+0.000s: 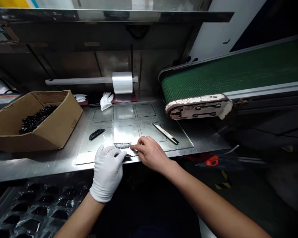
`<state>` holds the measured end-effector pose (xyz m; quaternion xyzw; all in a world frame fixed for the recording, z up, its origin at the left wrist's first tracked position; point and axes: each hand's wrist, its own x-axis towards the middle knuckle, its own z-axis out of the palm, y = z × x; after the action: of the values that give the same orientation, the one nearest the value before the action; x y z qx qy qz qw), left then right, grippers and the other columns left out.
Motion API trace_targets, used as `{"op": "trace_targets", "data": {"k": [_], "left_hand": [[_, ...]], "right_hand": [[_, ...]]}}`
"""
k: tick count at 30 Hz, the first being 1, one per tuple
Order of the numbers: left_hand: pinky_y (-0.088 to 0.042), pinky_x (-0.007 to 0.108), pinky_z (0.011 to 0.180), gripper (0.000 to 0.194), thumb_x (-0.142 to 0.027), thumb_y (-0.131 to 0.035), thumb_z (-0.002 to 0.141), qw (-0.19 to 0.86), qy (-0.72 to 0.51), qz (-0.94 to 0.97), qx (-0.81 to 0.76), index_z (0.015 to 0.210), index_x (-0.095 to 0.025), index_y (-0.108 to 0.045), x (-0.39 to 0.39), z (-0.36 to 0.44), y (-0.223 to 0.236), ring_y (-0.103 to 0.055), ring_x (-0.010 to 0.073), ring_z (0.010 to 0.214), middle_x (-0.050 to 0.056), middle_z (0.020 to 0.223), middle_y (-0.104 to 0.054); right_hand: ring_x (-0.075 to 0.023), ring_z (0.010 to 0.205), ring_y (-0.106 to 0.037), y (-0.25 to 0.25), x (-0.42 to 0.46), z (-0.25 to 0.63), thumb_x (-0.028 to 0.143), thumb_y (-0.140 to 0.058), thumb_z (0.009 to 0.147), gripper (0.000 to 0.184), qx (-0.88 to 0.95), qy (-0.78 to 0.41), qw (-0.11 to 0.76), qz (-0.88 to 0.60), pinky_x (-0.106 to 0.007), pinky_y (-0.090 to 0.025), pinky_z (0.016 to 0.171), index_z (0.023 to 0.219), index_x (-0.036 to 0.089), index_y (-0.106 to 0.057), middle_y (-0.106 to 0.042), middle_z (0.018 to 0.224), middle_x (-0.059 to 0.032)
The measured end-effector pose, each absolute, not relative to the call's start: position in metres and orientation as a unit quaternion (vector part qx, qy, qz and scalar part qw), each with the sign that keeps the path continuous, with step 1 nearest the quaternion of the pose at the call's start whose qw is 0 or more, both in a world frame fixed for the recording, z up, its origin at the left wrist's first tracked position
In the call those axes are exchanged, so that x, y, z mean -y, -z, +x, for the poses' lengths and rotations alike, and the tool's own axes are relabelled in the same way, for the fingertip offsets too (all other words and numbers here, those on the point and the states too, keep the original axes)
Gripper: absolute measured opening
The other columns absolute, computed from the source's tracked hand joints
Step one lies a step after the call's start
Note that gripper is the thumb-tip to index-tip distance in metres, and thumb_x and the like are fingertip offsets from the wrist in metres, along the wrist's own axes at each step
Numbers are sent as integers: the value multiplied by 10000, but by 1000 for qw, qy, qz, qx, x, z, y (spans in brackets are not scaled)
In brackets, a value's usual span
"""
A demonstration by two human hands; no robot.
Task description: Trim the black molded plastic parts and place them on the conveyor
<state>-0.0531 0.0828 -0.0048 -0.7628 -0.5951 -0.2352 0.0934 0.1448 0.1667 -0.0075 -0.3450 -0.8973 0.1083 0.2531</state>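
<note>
A small black plastic part (122, 145) with a pale, detailed upper face lies near the front edge of a metal plate (91, 155). My left hand (108, 168), in a white glove, is just in front of it with thumb and fingers closed together. Something dark shows by its fingertips, too small to name. My bare right hand (150, 152) has its fingers bent and the index fingertip at the part's right end. Whatever it pinches is hidden. Farther left lies a second black part (96, 134). A white pen-shaped tool (166, 133) with a black end rests right of my hands.
A cardboard box (72, 115) of black parts stands at left. Behind the plate are a roll of clear film (122, 82) on a bar and a crumpled white glove (106, 100). A green conveyor (225, 72) juts in from the right. Compartmented trays (39, 211) sit below left.
</note>
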Motion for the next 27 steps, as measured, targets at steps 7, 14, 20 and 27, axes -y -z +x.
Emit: {"op": "trace_targets", "data": {"k": [7, 14, 20, 27], "left_hand": [[-394, 608, 1105, 346, 25, -558, 896, 68, 276, -770, 571, 1008, -246, -741, -60, -65, 13, -628, 252, 904, 27, 887, -696], [-471, 575, 1089, 442, 10, -784, 796, 118, 471, -654, 580, 1044, -356, -802, -13, -75, 33, -450, 408, 1444, 62, 1550, -494], [-373, 574, 1209, 424, -116, -774, 850, -3, 518, -543, 661, 1182, -379, -757, 26, -68, 59, -344, 356, 1528, 2, 1674, -353], [-631, 353, 786, 252, -385, -693, 910, -318, 509, -201, 775, 1055, -195, -771, 93, -91, 84, -759, 256, 882, 95, 979, -787]], "right_hand": [[-202, 860, -514, 10, -168, 147, 136, -549, 1012, 321, 905, -96, 224, -348, -320, -437, 725, 1181, 257, -794, -624, 943, -79], [-217, 1036, -596, -6, -125, 145, 291, -551, 1043, 308, 828, -323, 306, -340, -380, -500, 916, 1325, 235, -661, -650, 1164, -100], [-117, 677, -554, 22, -57, 107, 561, -706, 927, 372, 544, -723, 186, -383, -233, -448, 620, 970, 195, -660, -615, 769, 17], [-198, 783, -661, 95, -24, 50, 557, -586, 990, 366, 703, -634, 37, -320, -299, -523, 716, 955, 221, -726, -715, 851, -34]]}}
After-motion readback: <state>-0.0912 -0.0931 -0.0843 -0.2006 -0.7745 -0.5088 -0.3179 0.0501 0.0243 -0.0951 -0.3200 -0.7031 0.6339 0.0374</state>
